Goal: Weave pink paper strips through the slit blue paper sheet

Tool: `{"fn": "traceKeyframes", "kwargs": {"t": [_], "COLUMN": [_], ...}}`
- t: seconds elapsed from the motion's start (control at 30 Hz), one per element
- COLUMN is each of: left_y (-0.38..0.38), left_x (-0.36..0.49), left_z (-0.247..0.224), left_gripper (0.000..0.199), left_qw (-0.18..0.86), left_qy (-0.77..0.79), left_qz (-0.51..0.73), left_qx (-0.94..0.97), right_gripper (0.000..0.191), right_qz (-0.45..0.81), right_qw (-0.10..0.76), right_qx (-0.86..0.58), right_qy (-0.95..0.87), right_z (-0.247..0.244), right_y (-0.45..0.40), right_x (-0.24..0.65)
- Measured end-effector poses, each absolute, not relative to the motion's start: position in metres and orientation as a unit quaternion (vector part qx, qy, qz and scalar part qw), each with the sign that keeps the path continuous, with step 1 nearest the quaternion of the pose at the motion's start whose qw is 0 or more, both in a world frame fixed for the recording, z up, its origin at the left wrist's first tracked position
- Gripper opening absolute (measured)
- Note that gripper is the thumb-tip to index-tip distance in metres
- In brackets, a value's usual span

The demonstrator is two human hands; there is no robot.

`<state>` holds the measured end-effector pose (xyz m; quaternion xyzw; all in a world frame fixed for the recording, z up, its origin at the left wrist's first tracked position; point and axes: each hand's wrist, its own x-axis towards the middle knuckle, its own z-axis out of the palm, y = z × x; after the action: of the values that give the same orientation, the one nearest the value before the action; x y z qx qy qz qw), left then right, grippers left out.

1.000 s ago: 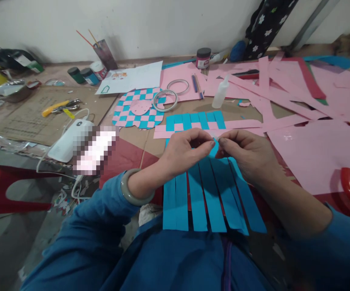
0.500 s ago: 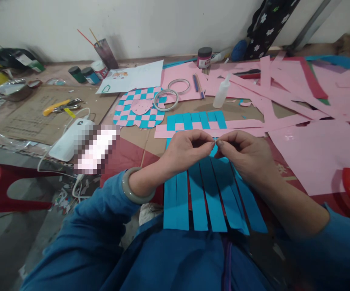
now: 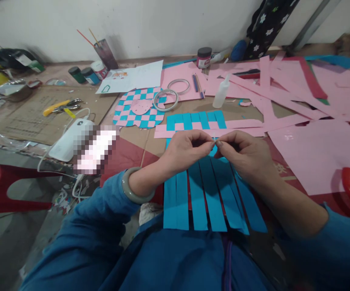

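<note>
Blue-and-pink checkered paper mat (image 3: 126, 117) lies at ten o'clock from the hands, woven all the way across, with a roll of tape (image 3: 165, 100) at its edge. From my remote seat I see the left hand (image 3: 187, 151), a pale bangle (image 3: 135, 186) on its wrist, closed in a tight pinch above the slit blue paper sheet (image 3: 214, 198). The right hand (image 3: 244, 155) pinches too, meeting the left on a thin pale sliver (image 3: 214, 142); I cannot tell what it is. The sheet lies under both hands, its far end woven with two pink paper strips (image 3: 241, 124). Its near strips lie unwoven, so most of its length is left. Loose pink paper offcuts (image 3: 314, 157) spread out at three o'clock.
</note>
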<state>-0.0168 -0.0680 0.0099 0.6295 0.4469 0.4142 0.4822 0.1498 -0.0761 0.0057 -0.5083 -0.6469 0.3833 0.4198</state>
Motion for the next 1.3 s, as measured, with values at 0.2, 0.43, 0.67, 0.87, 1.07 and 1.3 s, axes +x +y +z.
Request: {"fn": "traceKeyframes", "kwargs": {"t": [0.2, 0.43, 0.67, 0.87, 1.07, 1.3], "left_y": [-0.0668, -0.0662, -0.067, -0.0663, -0.0675, -0.0657], "left_x": [-0.0162, -0.0164, -0.0162, -0.0157, -0.0164, -0.0176], "left_z": [0.0092, 0.0076, 0.009, 0.0102, 0.0111, 0.0098], "left_gripper": [0.007, 0.006, 0.006, 0.008, 0.006, 0.007], "left_qw": [0.483, 0.485, 0.482, 0.474, 0.476, 0.494], "left_qy": [0.443, 0.437, 0.443, 0.449, 0.455, 0.457], "left_qz": [0.421, 0.422, 0.419, 0.409, 0.399, 0.402], "left_qx": [0.627, 0.629, 0.629, 0.638, 0.638, 0.621], "right_gripper": [0.008, 0.008, 0.008, 0.008, 0.008, 0.01], "right_qz": [0.376, 0.381, 0.384, 0.371, 0.368, 0.341], "right_qw": [0.415, 0.411, 0.413, 0.41, 0.411, 0.433], "right_qx": [-0.507, -0.507, -0.512, -0.505, -0.499, -0.487], "right_qy": [-0.655, -0.655, -0.648, -0.663, -0.668, -0.678], "right_z": [0.0071, 0.0077, 0.0061, 0.006, 0.0042, 0.0086], "right_y": [-0.0759, -0.0761, -0.0744, -0.0745, -0.0724, -0.0765], "right_x": [0.1484, 0.1488, 0.1484, 0.149, 0.1495, 0.1478]}}
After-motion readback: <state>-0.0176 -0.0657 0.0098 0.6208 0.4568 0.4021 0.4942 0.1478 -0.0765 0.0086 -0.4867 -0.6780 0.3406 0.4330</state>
